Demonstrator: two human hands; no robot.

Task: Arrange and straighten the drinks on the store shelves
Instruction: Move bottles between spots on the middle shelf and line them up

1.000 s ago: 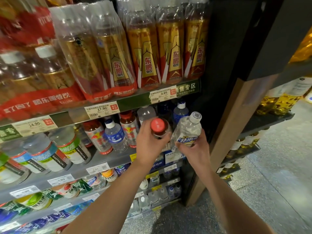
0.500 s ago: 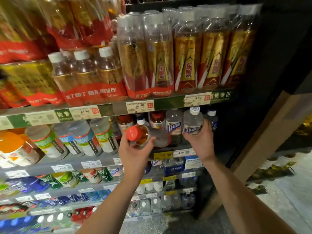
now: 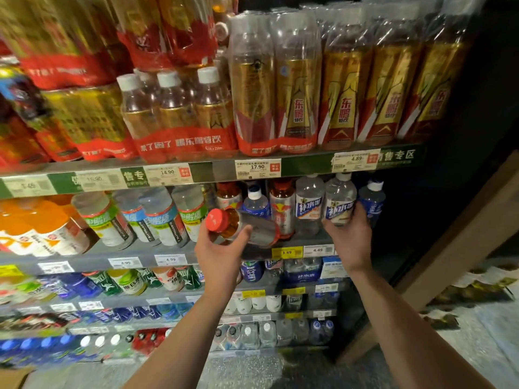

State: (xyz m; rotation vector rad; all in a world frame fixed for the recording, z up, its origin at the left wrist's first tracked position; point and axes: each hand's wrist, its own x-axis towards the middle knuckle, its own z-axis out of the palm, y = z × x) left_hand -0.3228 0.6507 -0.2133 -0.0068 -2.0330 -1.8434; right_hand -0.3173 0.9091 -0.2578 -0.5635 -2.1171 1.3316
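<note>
Red-capped bottle (image 3: 241, 227) tilted further, left hand (image 3: 222, 256)

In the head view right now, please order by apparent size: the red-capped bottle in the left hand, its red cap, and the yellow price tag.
1. Red-capped bottle, largest.
2. Yellow price tag and red cap: look alike, so unranked; the cap is nearer the camera.

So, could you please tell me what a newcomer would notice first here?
Probably the red-capped bottle, tipped sideways in the left hand before the second shelf. Beside it, the right hand grips a clear blue-labelled bottle standing upright, under tall gold bottles.
</note>
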